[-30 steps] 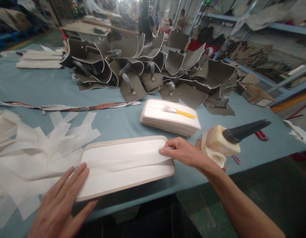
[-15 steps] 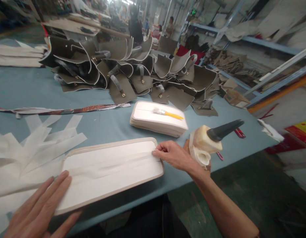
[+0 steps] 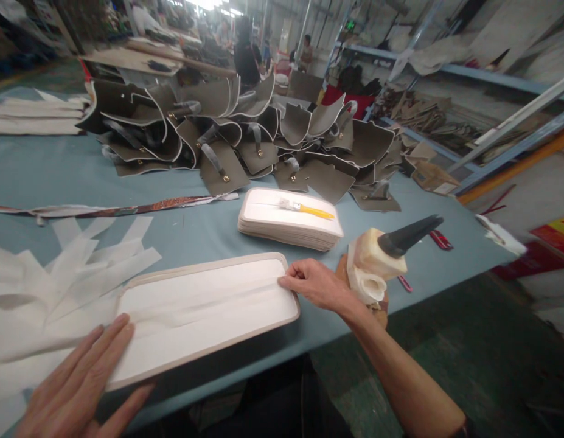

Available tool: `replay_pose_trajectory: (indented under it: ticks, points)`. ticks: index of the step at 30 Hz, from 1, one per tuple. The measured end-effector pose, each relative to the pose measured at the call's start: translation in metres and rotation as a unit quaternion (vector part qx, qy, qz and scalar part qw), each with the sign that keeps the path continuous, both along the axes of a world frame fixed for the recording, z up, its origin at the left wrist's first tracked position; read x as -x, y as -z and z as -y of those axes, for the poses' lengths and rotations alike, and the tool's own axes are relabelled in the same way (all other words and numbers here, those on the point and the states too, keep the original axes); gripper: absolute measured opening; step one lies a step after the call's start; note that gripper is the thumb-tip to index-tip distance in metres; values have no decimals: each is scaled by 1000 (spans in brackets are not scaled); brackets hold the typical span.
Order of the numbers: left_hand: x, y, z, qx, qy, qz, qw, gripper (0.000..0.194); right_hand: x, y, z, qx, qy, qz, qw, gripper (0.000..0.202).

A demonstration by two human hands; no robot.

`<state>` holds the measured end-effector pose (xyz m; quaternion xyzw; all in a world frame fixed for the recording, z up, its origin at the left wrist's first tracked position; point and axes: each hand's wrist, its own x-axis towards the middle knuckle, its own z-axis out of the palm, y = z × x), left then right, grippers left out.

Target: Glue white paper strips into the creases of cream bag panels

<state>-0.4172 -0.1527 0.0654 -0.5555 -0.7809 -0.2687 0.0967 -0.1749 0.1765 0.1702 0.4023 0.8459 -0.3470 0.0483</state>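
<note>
A long white panel (image 3: 204, 340) with rounded corners and a beige bound edge lies lengthwise before me on the table. Along its middle runs a thin, slightly wrinkled white strip (image 3: 208, 307). My right hand (image 3: 316, 283) pinches the strip's right end at the panel's right edge; the fingertips partly hide it. On the left end, my left hand (image 3: 81, 377) rests with fingers stretched out flat, its thumb apart near the front edge. A heap of loose white strips (image 3: 76, 274) lies beside the left hand.
Behind the panel is a stack of similar panels (image 3: 286, 234) with a yellow-handled brush (image 3: 316, 212) on top. A glue-crusted container with a black nozzle (image 3: 377, 255) stands right of my hand. Grey-brown bag pieces (image 3: 227, 134) fill the table's back. Shelving (image 3: 473, 73) stands at right.
The view has shifted slightly. Both hands keep nearly the same places on the panel, the right still pinching the strip's end.
</note>
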Motion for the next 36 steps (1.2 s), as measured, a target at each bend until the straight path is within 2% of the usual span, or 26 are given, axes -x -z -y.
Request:
replay_pose_trajectory:
  ticks: [3, 6, 12, 18, 21, 24, 27, 29, 31, 33, 34, 36]
  points:
    - [-5, -10, 0, 18, -4, -2, 1000, 77, 1, 0, 1, -29, -11, 17, 999, 26]
    - [-6, -16, -1, 4, 12, -44, 999, 75, 2, 1, 1, -60, -29, 31, 997, 27]
    - [-2, -16, 1, 33, 18, -107, 994, 73, 2, 8, -2, -85, -66, 20, 994, 27]
    - [-1, -16, 1, 24, 21, -135, 990, 69, -1, 23, -3, -123, -76, 14, 989, 28]
    - [-1, -15, 0, 8, 18, -137, 990, 71, -2, 17, 0, -139, -77, 32, 987, 27]
    - [-2, -13, 0, 3, 15, -135, 991, 72, -4, -2, 9, -183, -35, 73, 980, 19]
    - [-3, -13, 2, 7, 8, -132, 991, 72, 1, -20, 34, -277, 7, 45, 960, 20]
    - [-4, -13, 2, 11, 3, -131, 991, 73, 12, -21, 64, -346, -29, -43, 937, 32]
    - [-4, -12, 3, 12, 2, -131, 991, 74, 31, -13, 104, -373, -116, -128, 912, 52]
    - [-2, -9, 4, 8, 11, -136, 991, 74, 53, 2, 143, -341, -215, -176, 898, 70]
    - [0, -7, 4, 4, 18, -140, 990, 74, 63, 10, 160, -326, -246, -192, 893, 77]
    - [4, -2, 5, -6, 32, -147, 989, 73, 81, 24, 183, -294, -266, -201, 896, 83]
